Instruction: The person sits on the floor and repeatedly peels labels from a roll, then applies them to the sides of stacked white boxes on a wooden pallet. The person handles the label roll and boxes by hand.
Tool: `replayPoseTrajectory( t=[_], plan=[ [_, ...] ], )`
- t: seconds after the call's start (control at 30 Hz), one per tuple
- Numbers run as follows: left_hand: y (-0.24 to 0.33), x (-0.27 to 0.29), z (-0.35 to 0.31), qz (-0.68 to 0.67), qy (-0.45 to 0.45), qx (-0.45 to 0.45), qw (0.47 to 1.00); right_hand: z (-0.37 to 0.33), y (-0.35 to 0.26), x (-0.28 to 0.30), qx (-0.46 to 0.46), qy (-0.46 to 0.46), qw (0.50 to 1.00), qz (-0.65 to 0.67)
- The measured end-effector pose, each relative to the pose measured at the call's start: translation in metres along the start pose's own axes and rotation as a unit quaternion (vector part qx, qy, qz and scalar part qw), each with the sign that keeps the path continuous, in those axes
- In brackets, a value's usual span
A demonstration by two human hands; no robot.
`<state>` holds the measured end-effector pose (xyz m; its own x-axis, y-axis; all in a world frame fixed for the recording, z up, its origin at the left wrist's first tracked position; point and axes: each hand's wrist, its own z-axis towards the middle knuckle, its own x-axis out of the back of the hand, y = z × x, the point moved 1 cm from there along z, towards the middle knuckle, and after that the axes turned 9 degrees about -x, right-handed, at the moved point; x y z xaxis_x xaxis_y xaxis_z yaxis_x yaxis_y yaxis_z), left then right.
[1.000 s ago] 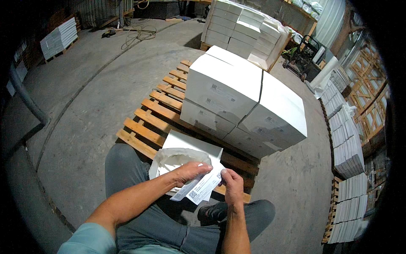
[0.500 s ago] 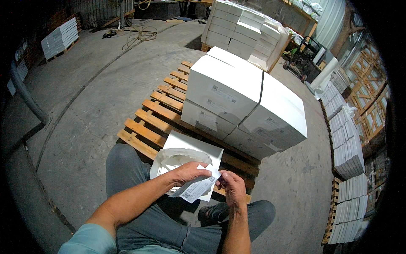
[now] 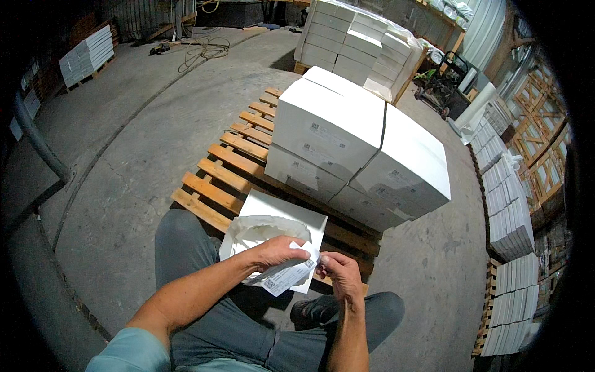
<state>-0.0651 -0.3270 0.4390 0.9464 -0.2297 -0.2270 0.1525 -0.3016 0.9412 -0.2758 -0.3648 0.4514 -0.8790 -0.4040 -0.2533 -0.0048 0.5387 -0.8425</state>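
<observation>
My left hand (image 3: 279, 253) is closed on a white printed label (image 3: 284, 279), its thumb pressed on the upper part. At the label's upper right corner my right hand (image 3: 342, 273) pinches with thumb and fingertips. Under and behind my left hand is a crumpled, whitish open bag or wrapper (image 3: 230, 240) with pale material inside; I cannot make out what that is. Beyond it, a flat white box (image 3: 291, 209) lies at the near end of a wooden pallet (image 3: 214, 193). My hands and the bag hide part of the box.
Large white cartons (image 3: 334, 115) with labels stand stacked on the pallet. Behind them is a second pallet load of white boxes (image 3: 328, 31). White stacks (image 3: 511, 204) line the right side. A hand truck (image 3: 443, 84) stands far right; a hose (image 3: 207, 53) lies coiled on the floor.
The label has tilted and shifted slightly between my hands. My right fingers have moved a little at its corner; my left hand has hardly moved.
</observation>
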Motion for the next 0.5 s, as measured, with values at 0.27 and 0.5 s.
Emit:
replayPoseTrajectory(
  t=[0.27, 0.5],
  plan=[
    [-0.004, 0.0, 0.001, 0.056, 0.013, -0.008, 0.998, -0.002, 0.001, -0.006, 0.019, 0.049, 0.991, -0.124],
    [-0.005, 0.002, 0.0, 0.107, 0.02, -0.024, 0.994, -0.001, 0.003, -0.007, 0.024, 0.045, 0.985, -0.165]
  ],
)
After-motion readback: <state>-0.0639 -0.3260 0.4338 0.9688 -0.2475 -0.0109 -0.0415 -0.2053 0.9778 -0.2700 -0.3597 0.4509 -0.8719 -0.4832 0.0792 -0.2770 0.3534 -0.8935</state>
